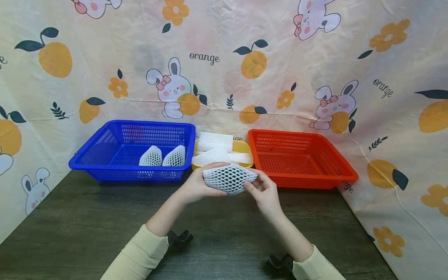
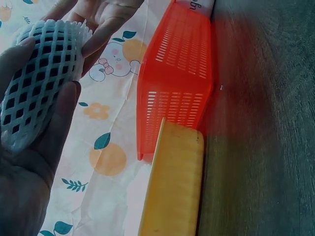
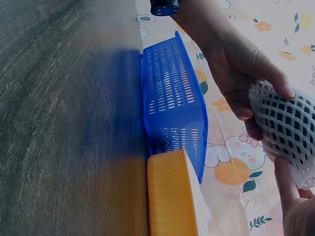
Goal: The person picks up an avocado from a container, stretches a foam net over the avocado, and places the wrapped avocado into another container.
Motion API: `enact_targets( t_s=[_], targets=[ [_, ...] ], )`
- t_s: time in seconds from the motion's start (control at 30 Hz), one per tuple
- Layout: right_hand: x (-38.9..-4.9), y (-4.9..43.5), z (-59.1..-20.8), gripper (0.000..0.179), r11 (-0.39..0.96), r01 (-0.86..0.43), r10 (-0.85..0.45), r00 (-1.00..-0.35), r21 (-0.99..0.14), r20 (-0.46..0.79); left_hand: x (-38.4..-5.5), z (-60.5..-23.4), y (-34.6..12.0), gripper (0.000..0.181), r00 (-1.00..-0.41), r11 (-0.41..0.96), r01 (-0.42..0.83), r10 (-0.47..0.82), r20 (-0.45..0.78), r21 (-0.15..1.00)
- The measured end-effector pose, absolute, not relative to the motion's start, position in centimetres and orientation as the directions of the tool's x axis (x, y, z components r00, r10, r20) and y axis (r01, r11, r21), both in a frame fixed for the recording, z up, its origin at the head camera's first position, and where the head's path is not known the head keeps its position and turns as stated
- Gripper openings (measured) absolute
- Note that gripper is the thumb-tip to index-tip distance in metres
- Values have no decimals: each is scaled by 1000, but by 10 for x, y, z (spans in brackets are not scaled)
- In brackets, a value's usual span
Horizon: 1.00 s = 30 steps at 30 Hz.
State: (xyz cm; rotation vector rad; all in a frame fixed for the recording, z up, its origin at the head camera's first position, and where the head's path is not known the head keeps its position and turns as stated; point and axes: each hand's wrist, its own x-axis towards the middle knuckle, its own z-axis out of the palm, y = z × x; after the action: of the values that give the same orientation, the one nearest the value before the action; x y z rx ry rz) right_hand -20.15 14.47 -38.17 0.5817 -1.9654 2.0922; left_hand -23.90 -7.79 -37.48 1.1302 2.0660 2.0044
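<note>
A white foam fruit net is held between both hands above the table's middle; it bulges round, and its diamond holes look dark. My left hand grips one end, with the thumb along the near side and the fingers behind. My right hand pinches the narrower end between thumb and fingers. In the left wrist view the foam net spans from the left palm to the right fingertips. What, if anything, lies inside the net I cannot tell.
A blue basket stands back left with two bulging foam nets in it. Behind the hands, a yellow tray carries flat white foam nets. A red basket stands back right. A patterned cloth hangs behind the dark table.
</note>
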Motion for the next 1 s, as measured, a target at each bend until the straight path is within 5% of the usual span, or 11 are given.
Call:
enact_targets(
  t_s=[0.6,1.0],
  targets=[
    [-202,145,-382,36,-36,-453,-136,-881,-891,453,-239,-372,-80,67,-737,-51,479,519,433,876],
    [-202,142,-383,39,-43,-399,-141,-905,-916,401,-231,-352,-90,96,-748,399,656,457,481,641]
  ],
)
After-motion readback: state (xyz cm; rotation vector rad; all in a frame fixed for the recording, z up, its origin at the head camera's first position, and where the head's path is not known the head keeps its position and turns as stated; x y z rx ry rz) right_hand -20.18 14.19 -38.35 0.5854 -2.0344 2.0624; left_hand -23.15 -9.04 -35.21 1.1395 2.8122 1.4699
